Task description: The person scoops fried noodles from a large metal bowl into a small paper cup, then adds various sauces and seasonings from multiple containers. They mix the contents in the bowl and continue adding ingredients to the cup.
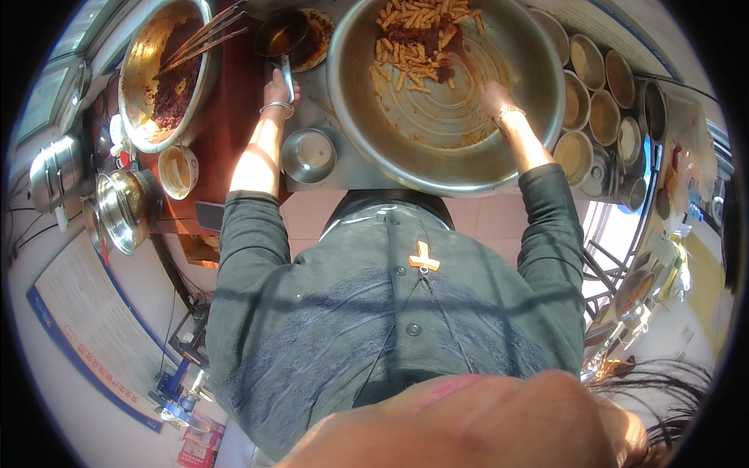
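Observation:
My left hand (279, 89) grips the metal handle of a small dark-bowled pan or ladle (282, 34) that holds brownish liquid. It sits over or against a stained round plate or lid (319, 40). My right hand (495, 98) reaches into a very large steel basin (351, 111), closed around the reddish-stained handle of a stirring tool (468, 61), seemingly a spatula. The tool's far end is among golden fried strips (412, 61) and dark red sauce (412, 36) on the basin's far side. Streaks of oil and sauce coat the bare basin floor.
Left stands a steel basin (196, 111) of dark red paste with long chopsticks (202, 44). A steel bowl (309, 156), a stained bowl (178, 172) and a phone-like dark object (209, 216) are nearer. Several bowls of powders (604, 117) crowd the right.

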Demonstrator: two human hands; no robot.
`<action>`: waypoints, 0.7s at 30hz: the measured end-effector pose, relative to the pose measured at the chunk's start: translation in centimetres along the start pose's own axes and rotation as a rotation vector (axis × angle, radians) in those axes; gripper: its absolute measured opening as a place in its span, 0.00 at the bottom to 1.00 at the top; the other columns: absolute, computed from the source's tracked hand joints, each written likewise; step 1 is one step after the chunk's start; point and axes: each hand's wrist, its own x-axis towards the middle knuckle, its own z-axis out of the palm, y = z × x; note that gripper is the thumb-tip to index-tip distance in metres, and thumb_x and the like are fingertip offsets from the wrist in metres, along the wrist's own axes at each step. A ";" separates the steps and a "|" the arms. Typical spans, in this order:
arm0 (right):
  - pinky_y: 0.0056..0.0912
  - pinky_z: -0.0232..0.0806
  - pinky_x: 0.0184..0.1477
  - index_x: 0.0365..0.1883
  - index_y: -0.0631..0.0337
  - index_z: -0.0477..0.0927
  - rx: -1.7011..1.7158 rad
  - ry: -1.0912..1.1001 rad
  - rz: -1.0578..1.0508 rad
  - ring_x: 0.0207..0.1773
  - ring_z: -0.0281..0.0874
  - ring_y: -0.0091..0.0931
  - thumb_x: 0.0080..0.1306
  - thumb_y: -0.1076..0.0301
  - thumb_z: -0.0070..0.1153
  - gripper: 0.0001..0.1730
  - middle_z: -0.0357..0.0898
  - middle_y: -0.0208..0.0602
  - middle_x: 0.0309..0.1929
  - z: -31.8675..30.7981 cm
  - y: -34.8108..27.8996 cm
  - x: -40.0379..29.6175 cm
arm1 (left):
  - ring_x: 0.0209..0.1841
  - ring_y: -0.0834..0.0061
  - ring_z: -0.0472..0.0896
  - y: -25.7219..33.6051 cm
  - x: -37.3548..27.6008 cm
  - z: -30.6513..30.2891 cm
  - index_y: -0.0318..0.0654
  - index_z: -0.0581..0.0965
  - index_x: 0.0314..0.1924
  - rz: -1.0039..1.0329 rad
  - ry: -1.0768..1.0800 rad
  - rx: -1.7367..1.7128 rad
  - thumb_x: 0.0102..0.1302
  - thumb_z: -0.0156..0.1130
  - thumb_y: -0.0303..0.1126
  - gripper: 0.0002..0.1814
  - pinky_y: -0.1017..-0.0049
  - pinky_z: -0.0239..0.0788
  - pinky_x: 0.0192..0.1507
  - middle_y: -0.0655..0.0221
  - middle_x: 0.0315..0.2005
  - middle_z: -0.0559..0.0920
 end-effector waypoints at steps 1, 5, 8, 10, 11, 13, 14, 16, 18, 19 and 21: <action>0.44 0.67 0.31 0.31 0.70 0.74 -0.129 0.028 -0.105 0.31 0.76 0.42 0.70 0.57 0.40 0.22 0.76 0.52 0.29 -0.6 1.0 -1.0 | 0.11 0.75 0.71 -0.9 0.9 0.4 0.32 0.74 0.28 0.020 0.007 0.009 0.69 0.36 0.55 0.32 0.77 0.62 0.12 0.64 0.15 0.76; 0.48 0.65 0.46 0.37 0.71 0.75 -0.124 0.127 -0.039 0.42 0.74 0.51 0.70 0.60 0.37 0.21 0.76 0.58 0.37 -4.7 5.2 -3.6 | 0.15 0.65 0.75 -3.9 4.4 0.4 0.30 0.75 0.31 -0.019 0.008 -0.016 0.69 0.38 0.53 0.31 0.67 0.66 0.16 0.59 0.18 0.77; 0.45 0.64 0.52 0.41 0.71 0.78 -0.321 0.181 -0.001 0.50 0.72 0.49 0.68 0.61 0.37 0.22 0.75 0.60 0.44 -6.3 8.8 1.2 | 0.24 0.52 0.77 -3.9 4.6 0.3 0.29 0.77 0.32 0.638 0.200 0.589 0.69 0.40 0.51 0.30 0.58 0.69 0.29 0.51 0.23 0.79; 0.46 0.65 0.51 0.40 0.74 0.76 -0.205 0.167 -0.042 0.49 0.72 0.52 0.69 0.60 0.36 0.23 0.75 0.64 0.41 -5.8 5.4 3.1 | 0.39 0.42 0.74 -2.3 0.6 1.3 0.29 0.78 0.34 0.930 0.268 0.825 0.69 0.40 0.50 0.29 0.55 0.66 0.43 0.43 0.32 0.78; 0.45 0.65 0.50 0.39 0.74 0.76 -0.258 0.110 -0.152 0.50 0.72 0.51 0.68 0.60 0.37 0.22 0.74 0.64 0.42 -5.3 2.5 3.6 | 0.39 0.49 0.77 -2.0 -2.8 1.9 0.29 0.78 0.34 0.634 0.175 0.727 0.67 0.41 0.56 0.33 0.57 0.67 0.42 0.45 0.31 0.79; 0.45 0.66 0.47 0.39 0.72 0.76 -0.303 0.086 -0.225 0.47 0.74 0.50 0.67 0.61 0.39 0.20 0.74 0.62 0.42 -3.1 -1.5 3.7 | 0.41 0.62 0.77 -4.4 -7.6 3.8 0.29 0.72 0.52 -0.019 -0.173 0.283 0.59 0.48 0.67 0.43 0.63 0.71 0.40 0.56 0.41 0.79; 0.45 0.66 0.46 0.38 0.71 0.76 -0.354 0.048 -0.247 0.46 0.75 0.49 0.67 0.62 0.39 0.20 0.75 0.61 0.42 -3.0 -2.6 3.0 | 0.43 0.62 0.76 -4.9 -10.5 5.2 0.28 0.67 0.57 -0.121 -0.299 0.113 0.59 0.57 0.58 0.40 0.64 0.72 0.40 0.57 0.47 0.76; 0.46 0.66 0.44 0.36 0.70 0.76 -0.349 0.028 -0.320 0.42 0.76 0.48 0.68 0.61 0.39 0.19 0.76 0.59 0.39 -4.1 -2.1 0.7 | 0.41 0.70 0.77 -8.4 -10.1 6.3 0.28 0.73 0.50 0.137 -0.253 -0.166 0.58 0.64 0.32 0.21 0.70 0.71 0.41 0.61 0.41 0.79; 0.47 0.66 0.43 0.35 0.68 0.78 -0.299 0.048 -0.290 0.41 0.77 0.47 0.67 0.62 0.40 0.18 0.77 0.58 0.37 -5.5 2.5 -2.2 | 0.39 0.71 0.77 -7.3 -11.2 7.6 0.29 0.74 0.46 0.027 -0.188 -0.293 0.58 0.64 0.29 0.17 0.71 0.70 0.41 0.63 0.38 0.79; 0.47 0.66 0.43 0.35 0.66 0.79 -0.317 0.061 -0.225 0.42 0.77 0.47 0.66 0.63 0.41 0.17 0.77 0.58 0.36 -6.7 4.4 -4.0 | 0.38 0.72 0.77 -7.2 -11.7 7.8 0.29 0.75 0.44 -0.034 -0.148 -0.358 0.57 0.64 0.27 0.15 0.71 0.70 0.41 0.63 0.36 0.79; 0.46 0.66 0.42 0.36 0.72 0.78 -0.368 -0.145 0.073 0.39 0.77 0.48 0.69 0.60 0.39 0.22 0.77 0.61 0.32 -9.2 7.3 -6.5 | 0.37 0.73 0.77 -9.2 -10.1 7.9 0.30 0.75 0.41 0.024 -0.166 -0.445 0.56 0.65 0.26 0.14 0.72 0.70 0.39 0.64 0.35 0.79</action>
